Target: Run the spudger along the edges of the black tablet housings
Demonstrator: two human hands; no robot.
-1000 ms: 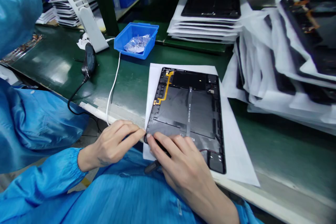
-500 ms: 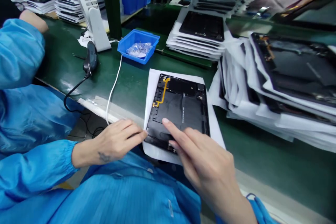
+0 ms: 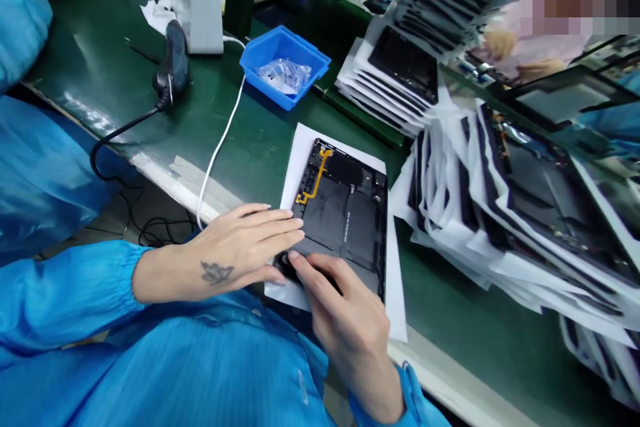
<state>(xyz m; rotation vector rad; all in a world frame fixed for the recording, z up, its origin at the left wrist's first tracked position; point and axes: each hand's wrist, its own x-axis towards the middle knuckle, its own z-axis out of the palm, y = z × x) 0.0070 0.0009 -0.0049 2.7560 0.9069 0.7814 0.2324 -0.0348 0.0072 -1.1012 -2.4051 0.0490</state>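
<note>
An opened black tablet housing point(image 3: 327, 213) with an orange flex cable point(image 3: 316, 180) along its upper left side lies on a white sheet point(image 3: 397, 307) at the bench edge. My left hand point(image 3: 240, 247) is stretched flat, its fingertips over the housing's left edge and its thumb by the lower left corner. Close to that corner my right hand point(image 3: 350, 313) has its fingers bent inward, the index fingertip down at the housing's surface. What the right fingers press on or hold, if anything, is hidden beneath them.
A blue bin point(image 3: 285, 73) with clear plastic bits stands behind the sheet. Stacked housings between white sheets point(image 3: 460, 207) crowd the right. To the left are a black corded tool point(image 3: 171, 67), a white cable point(image 3: 220, 147) and a co-worker's sleeve point(image 3: 23, 20).
My left hand has slid right and flattened over the housing's edge. My right hand has shifted left and down, from pointing at the housing's middle to its lower left corner. The view has tilted.
</note>
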